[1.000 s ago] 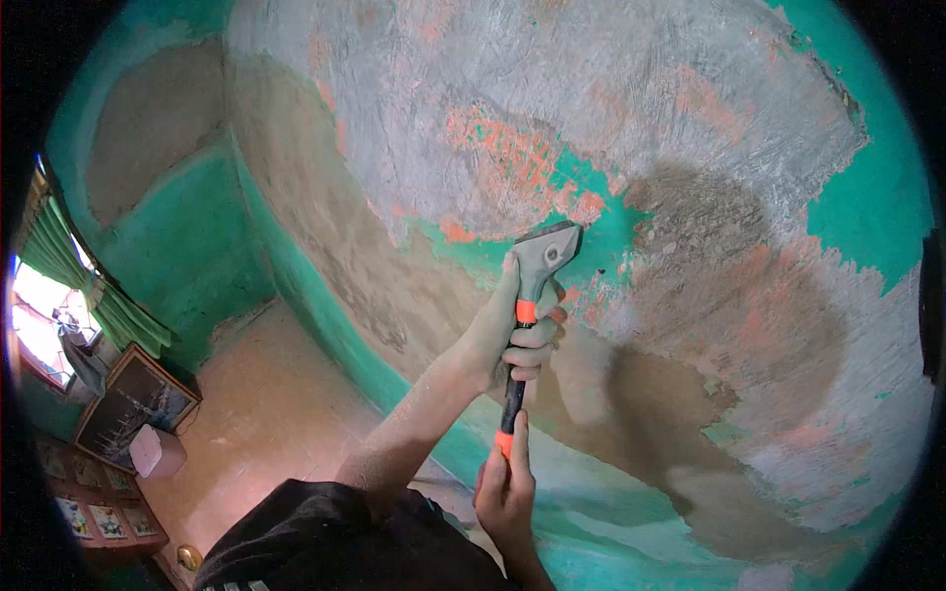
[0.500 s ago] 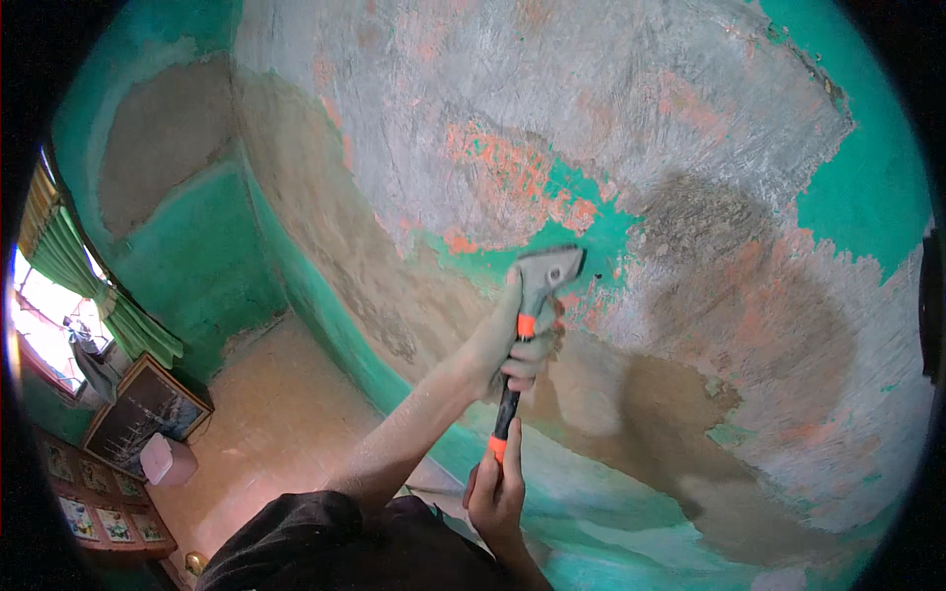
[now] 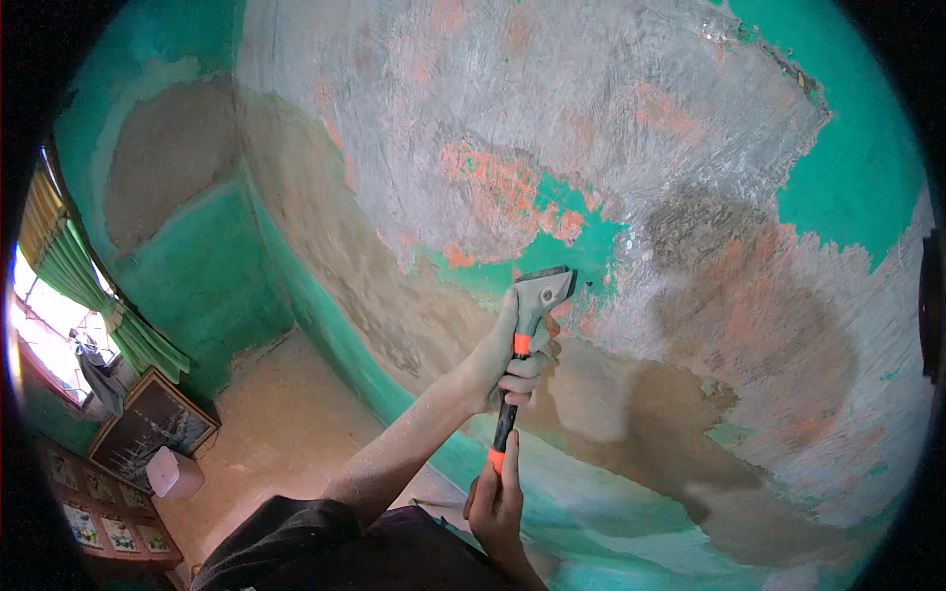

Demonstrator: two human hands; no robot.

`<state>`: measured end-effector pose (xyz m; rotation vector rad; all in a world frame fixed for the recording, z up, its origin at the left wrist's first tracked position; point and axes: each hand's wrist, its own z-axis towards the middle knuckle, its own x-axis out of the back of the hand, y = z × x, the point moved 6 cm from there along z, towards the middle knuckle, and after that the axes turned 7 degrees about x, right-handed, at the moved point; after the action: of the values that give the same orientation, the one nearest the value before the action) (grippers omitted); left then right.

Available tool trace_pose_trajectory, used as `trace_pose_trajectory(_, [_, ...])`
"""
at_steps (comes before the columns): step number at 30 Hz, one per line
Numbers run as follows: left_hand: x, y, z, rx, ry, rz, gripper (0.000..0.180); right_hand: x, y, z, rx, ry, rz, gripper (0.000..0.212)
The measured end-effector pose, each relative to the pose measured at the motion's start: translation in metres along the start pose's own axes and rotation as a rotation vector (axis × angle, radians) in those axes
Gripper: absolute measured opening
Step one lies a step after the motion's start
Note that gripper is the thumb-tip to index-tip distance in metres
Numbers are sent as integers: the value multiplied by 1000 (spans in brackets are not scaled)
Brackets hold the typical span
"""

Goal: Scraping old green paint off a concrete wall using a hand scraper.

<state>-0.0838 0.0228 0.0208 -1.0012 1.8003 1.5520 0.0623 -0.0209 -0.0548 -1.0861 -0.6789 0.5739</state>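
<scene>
A long-handled scraper [image 3: 537, 292] with a grey head and a black-and-orange handle is in both my hands. My left hand [image 3: 505, 360] wraps the upper handle just below the head, its thumb laid along the head's side. Lower down, my right hand [image 3: 496, 492] grips the orange end of the handle. The scraper's blade edge lies at a patch of green paint [image 3: 581, 251] on the wall; whether it touches cannot be made out. Around that patch the wall [image 3: 591, 128] shows scraped grey plaster with orange flecks.
To the left are a window with a green curtain [image 3: 89, 286], a framed picture [image 3: 148, 433] leaning low, a pink bin [image 3: 175, 475] and a cabinet with picture panels [image 3: 108, 507]. Tan floor [image 3: 266, 424] runs along the wall's foot. A dark object [image 3: 929, 305] sits at the right rim.
The scraper head has shifted slightly down and left against the wall, both hands moving with it. The whole view has tilted a little. Both grips stay the same.
</scene>
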Motion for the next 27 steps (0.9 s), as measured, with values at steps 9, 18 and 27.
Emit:
trace_pose_trajectory(9, [5, -8, -1, 52, 18, -6, 66, -5, 0, 7, 19, -64, 84, 54])
trace_pose_trajectory(18, [15, -18, 6, 47, -10, 41, 66, -6, 28, -10, 33, -22, 94, 55])
trace_pose_trajectory(27, [4, 8, -26, -507, 146, -1, 52, 39, -3, -3, 147, 215, -361, 48])
